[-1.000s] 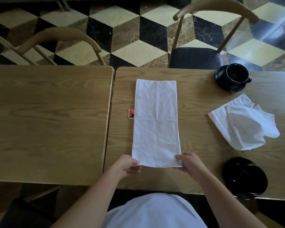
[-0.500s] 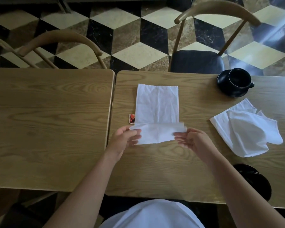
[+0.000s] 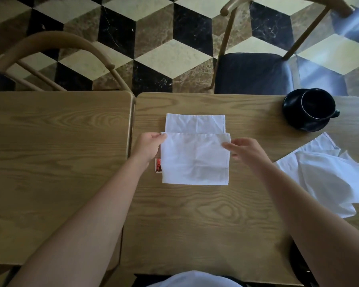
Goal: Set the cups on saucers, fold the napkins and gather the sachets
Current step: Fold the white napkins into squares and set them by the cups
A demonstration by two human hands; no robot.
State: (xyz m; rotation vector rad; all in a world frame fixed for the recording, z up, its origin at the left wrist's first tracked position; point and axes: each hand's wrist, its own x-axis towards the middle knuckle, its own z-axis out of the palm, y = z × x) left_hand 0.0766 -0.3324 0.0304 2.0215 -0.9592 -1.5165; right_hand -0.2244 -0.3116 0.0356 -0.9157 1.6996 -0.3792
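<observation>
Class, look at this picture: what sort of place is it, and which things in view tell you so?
Probably a café or restaurant dining room. Two wooden tables stand pushed together with curved-back chairs tucked in, a black cup sits on a saucer, cloth napkins are being folded, and the floor is patterned marble.

Both bare forearms stretched forward over the tabletop, left hand (image 3: 148, 146) with fingers curled in a pinch at thumb and forefinger, right hand (image 3: 246, 151) palm down, fingers pointing leftward, fingertips (image 3: 226, 145) likewise pinching

Two bare forearms, no sleeves or jewellery; white garment (image 3: 193, 279) at the torso.
</observation>
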